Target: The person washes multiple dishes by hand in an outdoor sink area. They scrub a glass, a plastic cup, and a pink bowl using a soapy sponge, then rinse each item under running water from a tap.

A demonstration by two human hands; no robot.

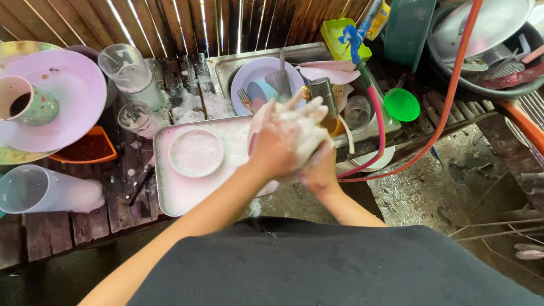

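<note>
Both hands meet over the right end of the metal tray (170, 198), thick with white suds. The left hand (277, 141) lies on top with fingers spread; the right hand (320, 167) sits beneath it, curled. Between them shows the edge of a pale pink plate (256, 122); the foam hides how either hand grips it, so I cannot tell the hold on either side.

The tray rests at the near edge of the wooden slat desk (51, 232) and carries a small round soapy dish (196, 152). Behind it a steel sink (226, 65) holds a lilac plate (255, 73), a fork (246, 101) and a blue cup (262, 90).

Packages and labels: a yellow-green tub (340, 34) stands at the far right corner of the sink; a yellow bottle (378, 20) behind it is cut off by the top edge, its print too small to make out.

At the left edge of the desk sit a large pink plate (73, 96) with a green patterned cup (28, 105), an orange tray (88, 150), and clear tumblers (133, 73). A green lid (402, 104) lies right of the sink, crossed by a red hose (453, 90)
</note>
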